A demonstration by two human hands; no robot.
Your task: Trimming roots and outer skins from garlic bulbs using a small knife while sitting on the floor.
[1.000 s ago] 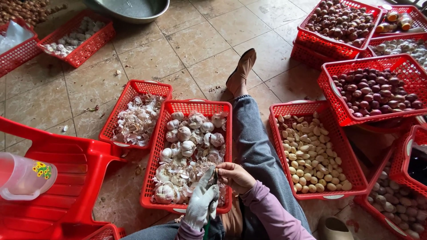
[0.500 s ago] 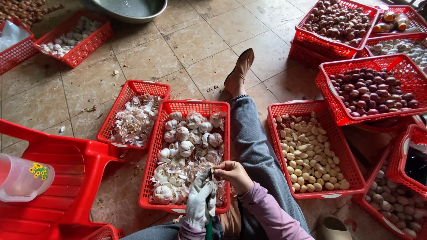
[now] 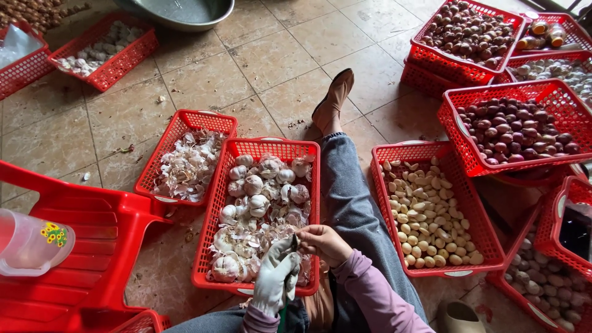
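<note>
The gloved left hand (image 3: 275, 282) and bare right hand (image 3: 323, 243) meet over the near edge of the middle basket (image 3: 209, 209). Both are pinched on one small piece between them — a garlic clove by the look of it, though it is mostly hidden. A dark tip, perhaps a blade, shows at the right fingers. Judging by this, peeling is in hand. Below lie whole garlic bulbs (image 3: 254, 184) and loose skins. Left of it sits a basket of papery skins (image 3: 185, 166); right, past the outstretched leg (image 3: 354, 197), a basket of peeled cloves (image 3: 425, 213) — likely where the finished clove goes, calling for a reach across the leg.
</note>
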